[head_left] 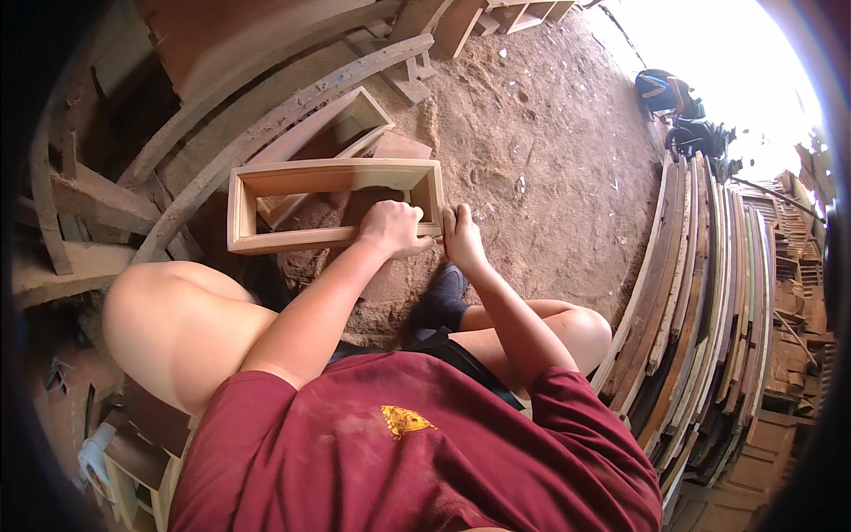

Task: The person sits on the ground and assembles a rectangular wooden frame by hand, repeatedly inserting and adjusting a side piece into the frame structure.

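Note:
In front of me is a long, open, pale wooden box frame (297, 239), raised over the dirt floor in front of my bent legs. My left hand (390, 229) is closed around its near rail, close to the right corner, with the fingers curled over the wood. At the outside of that corner, my right hand (463, 238) has its fingers bent and pressed together against the frame's right end. Whatever that hand may hold is hidden. Behind the frame, a second open wooden box (306, 133) lies at an angle, next to a small flat wooden piece (401, 146).
A curved, dusty wooden beam (257, 133) runs along the left. Long wooden planks (678, 293) are stacked at the right, with a motorcycle (696, 133) beyond them. Wooden frames (456, 27) stand at the back, and sawdust-covered ground (541, 151) stretches between.

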Demonstrator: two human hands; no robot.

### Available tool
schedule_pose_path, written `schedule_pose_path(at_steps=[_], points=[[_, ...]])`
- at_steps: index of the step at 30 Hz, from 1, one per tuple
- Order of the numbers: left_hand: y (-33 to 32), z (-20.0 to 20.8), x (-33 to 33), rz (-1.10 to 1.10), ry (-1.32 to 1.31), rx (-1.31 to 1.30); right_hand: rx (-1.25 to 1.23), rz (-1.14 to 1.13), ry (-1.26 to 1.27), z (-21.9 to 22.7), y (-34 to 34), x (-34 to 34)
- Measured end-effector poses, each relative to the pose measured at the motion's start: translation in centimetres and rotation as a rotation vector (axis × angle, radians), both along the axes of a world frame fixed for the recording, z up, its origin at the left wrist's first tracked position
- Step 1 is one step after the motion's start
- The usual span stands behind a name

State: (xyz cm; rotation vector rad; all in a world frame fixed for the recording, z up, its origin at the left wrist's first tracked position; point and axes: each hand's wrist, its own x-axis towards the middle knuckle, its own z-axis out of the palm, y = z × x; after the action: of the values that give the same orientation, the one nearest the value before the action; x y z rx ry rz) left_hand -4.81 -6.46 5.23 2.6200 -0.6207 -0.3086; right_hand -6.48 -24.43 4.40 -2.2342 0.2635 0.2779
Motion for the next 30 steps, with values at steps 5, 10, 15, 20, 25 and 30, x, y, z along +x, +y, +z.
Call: schedule_pose_path(at_steps=[5,10,15,20,25,30], points=[[-0.4,0.4,-0.1,-0.001,-0.018,0.028,-0.085,0.022,-0.026,-0.3,-0.9,-0.3],[0.0,-0.2,0.1,0.002,-0.014,-0.003,0.032,-0.013,0.07,1.6,0.6,-1.1],[-0.1,0.4,0.0,0.004,0.008,0.033,0.045,0.007,0.073,1.3,0.3,-1.1],[-0.2,0.4,0.1,0.004,0.002,-0.025,-0.065,-0.042,-0.064,1.2,1.2,1.3],[0.0,0.2,0.1,0.015,0.009,-0.009,-0.291,0.069,-0.075,0.2,0.7,-0.2],[-0.1,0.3,-0.1,-0.006,-0.009,0.068,-0.357,0.076,-0.048,-1.3,1.6,3.9]])
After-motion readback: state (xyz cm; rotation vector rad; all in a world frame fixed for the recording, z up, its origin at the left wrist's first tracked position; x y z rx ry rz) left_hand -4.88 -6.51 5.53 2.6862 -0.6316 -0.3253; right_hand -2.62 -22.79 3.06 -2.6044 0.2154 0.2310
